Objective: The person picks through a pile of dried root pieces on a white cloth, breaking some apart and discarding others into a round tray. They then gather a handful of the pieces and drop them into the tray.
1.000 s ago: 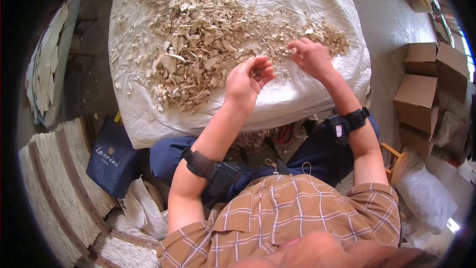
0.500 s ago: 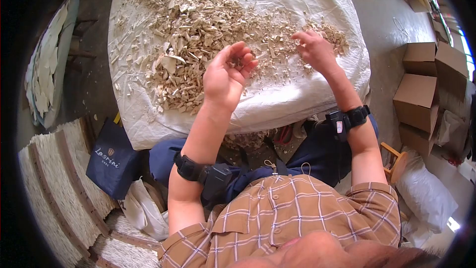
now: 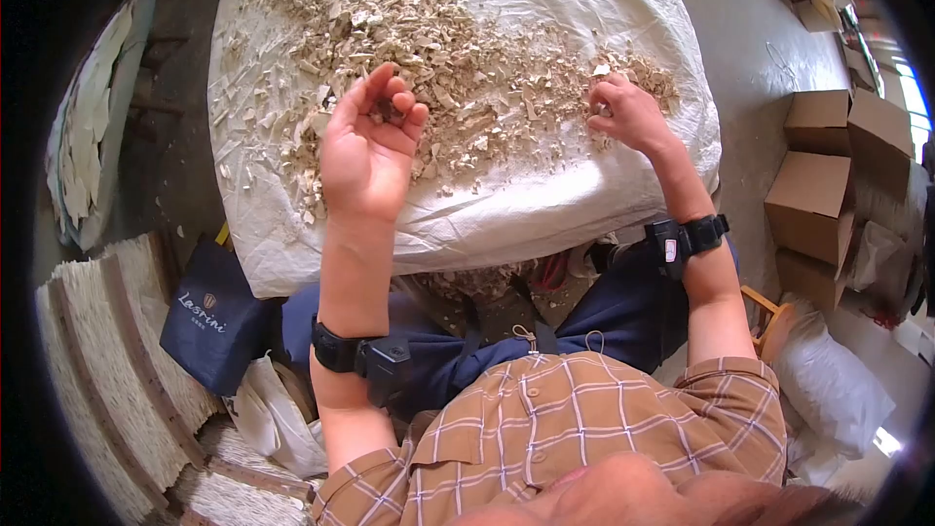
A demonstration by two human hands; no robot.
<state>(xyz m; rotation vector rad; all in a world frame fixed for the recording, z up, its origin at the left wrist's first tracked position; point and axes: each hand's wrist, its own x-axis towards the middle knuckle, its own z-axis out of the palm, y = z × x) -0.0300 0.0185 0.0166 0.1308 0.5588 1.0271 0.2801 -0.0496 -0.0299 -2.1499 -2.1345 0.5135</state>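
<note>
A heap of dry, pale beige chips and flakes [image 3: 467,68] is spread over a white cloth [image 3: 545,224] covering a table. My left hand [image 3: 368,151] is palm up above the left part of the heap. Its fingers curl round a few small dark pieces [image 3: 387,111]. My right hand [image 3: 626,115] reaches down to a smaller pile of chips [image 3: 654,76] on the right, its fingers bent together at the pile's near edge. What lies between those fingertips is too small to make out.
Open cardboard boxes [image 3: 806,193] stand on the floor at the right, near a white sack [image 3: 828,370]. A dark blue bag [image 3: 209,317] and stacked pale layered sheets [image 3: 117,360] are at the left. A tray of larger pale flakes [image 3: 93,127] stands farther back.
My left hand has moved left over the heap, still palm up with its fingers curled. My right hand has lowered slightly onto the small pile and its fingers have drawn together.
</note>
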